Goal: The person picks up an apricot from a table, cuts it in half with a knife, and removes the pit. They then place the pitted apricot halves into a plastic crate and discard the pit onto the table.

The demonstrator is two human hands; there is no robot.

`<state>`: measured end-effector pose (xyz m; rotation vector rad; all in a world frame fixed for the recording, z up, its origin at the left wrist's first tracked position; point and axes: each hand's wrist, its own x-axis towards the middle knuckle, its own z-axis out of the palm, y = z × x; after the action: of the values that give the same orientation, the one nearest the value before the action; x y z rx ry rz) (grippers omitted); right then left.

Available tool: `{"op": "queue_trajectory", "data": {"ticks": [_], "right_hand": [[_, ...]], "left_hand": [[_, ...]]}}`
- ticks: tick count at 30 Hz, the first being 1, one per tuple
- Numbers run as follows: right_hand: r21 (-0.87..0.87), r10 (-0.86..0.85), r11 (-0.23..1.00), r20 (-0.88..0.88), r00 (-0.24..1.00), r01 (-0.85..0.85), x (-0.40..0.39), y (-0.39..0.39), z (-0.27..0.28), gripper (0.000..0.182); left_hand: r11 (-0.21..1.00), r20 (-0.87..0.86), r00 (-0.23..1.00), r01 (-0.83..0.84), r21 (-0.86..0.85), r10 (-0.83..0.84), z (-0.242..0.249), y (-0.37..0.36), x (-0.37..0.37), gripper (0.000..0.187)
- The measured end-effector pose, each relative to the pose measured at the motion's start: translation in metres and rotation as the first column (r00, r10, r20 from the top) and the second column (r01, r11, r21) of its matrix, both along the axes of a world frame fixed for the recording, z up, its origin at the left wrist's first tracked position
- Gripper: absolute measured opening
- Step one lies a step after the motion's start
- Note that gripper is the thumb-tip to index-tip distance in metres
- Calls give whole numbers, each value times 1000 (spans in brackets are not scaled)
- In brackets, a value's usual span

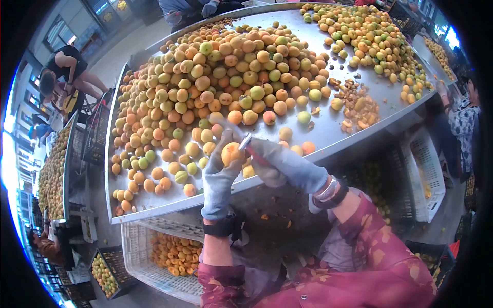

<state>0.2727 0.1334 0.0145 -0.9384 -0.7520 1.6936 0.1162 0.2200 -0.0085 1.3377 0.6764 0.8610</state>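
In a grey work glove, my left hand has its fingers wrapped round an orange apricot. My right hand, gloved too, grips a small knife with a reddish handle. The blade is blurred and lies against the right side of the fruit. Both hands are over the front edge of a metal table. A large heap of apricots covers the table just beyond them, with loose ones beside my left hand.
Cut apricot pieces lie at right on the table, below a second heap. Under the front edge stands a white crate of halved apricots. Another white crate is at right. A gloved hand shows across the table.
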Motion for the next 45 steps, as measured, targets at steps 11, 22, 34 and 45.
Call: {"op": "queue_trajectory", "data": {"ticks": [11,22,34,45], "right_hand": [[190,-356,932,304,884,310,-2,1,6,33],[447,-518,855,698,495,264,-18,-1,1,33],[177,-210,978,797,567,114,-24,0,-13,26],[422,-405,905,893,194,-50,-17,1,-31,26]], "left_hand": [[997,91,993,72,28,-75,-3,10,0,58],[962,314,947,151,-226,-75,-13,16,-2,66],[962,380,925,99,-254,5,-12,22,-8,56],[952,367,930,107,-288,7,-14,24,-10,52]]}}
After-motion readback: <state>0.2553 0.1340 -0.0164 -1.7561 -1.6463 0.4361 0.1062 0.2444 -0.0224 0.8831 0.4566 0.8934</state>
